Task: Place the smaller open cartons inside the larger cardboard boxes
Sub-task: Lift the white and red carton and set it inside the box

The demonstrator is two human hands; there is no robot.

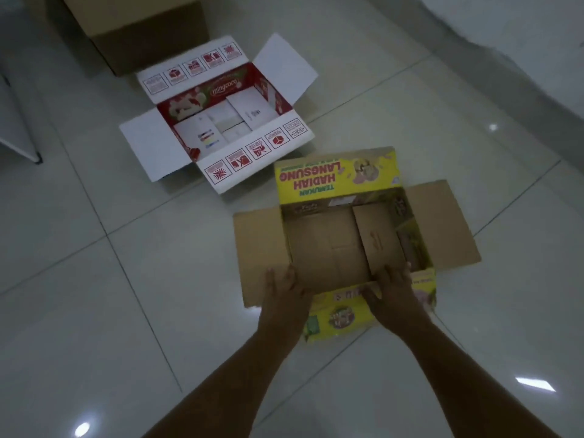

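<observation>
A yellow printed carton point(336, 178) lies open on the tiled floor in front of me, its brown flaps spread left and right. My left hand point(284, 286) rests on its near left corner. My right hand point(390, 287) grips the near wall, fingers curled over the rim. Further back to the left sits a red and white carton point(218, 121), open with four white flaps spread and white inner flaps showing inside. A larger plain brown cardboard box point(139, 30) stands at the top left, behind the red carton.
The floor point(110, 311) is glossy pale tile with dark grout lines. A white panel with a dark corner point(22, 140) leans at the far left. A white wall base point(505, 36) runs along the upper right.
</observation>
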